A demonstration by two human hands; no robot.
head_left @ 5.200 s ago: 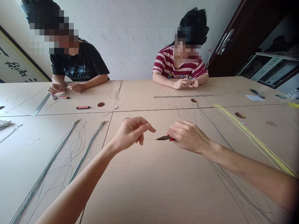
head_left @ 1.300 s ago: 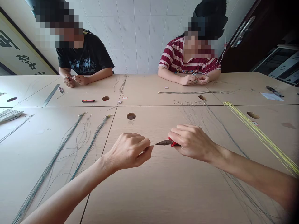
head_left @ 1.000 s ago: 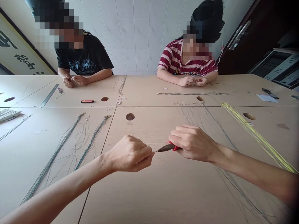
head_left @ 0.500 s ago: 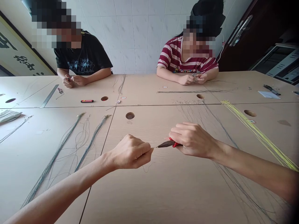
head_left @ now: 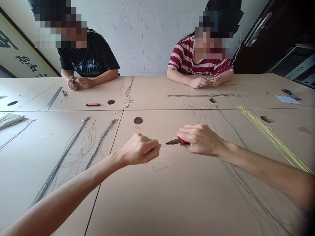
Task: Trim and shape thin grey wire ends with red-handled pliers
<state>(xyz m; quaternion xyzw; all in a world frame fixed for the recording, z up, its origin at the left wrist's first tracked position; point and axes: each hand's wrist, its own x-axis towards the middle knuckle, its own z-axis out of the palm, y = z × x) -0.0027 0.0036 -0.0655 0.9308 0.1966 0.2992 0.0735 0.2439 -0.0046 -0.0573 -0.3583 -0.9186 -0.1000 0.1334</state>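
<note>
My left hand (head_left: 139,151) is closed in a pinch on a thin dark wire (head_left: 157,167), whose loose end curls onto the tabletop just below. My right hand (head_left: 200,139) is wrapped round small red-handled pliers (head_left: 176,141). The pliers' dark tip points left and meets my left fingertips. Both hands hover just above the light wooden table (head_left: 167,196).
Bundles of grey-green wires (head_left: 62,157) lie on the left, thin dark wires (head_left: 236,177) and a yellow wire bundle (head_left: 270,137) on the right. Round cable holes (head_left: 138,120) dot the table. Two people sit opposite, hands busy. A ruler (head_left: 52,98) and a red-black tool (head_left: 93,104) lie far left.
Over the last five seconds my left hand went from loosely open fingers to a tight pinch at the pliers' tip. A curl of wire now shows on the table below it.
</note>
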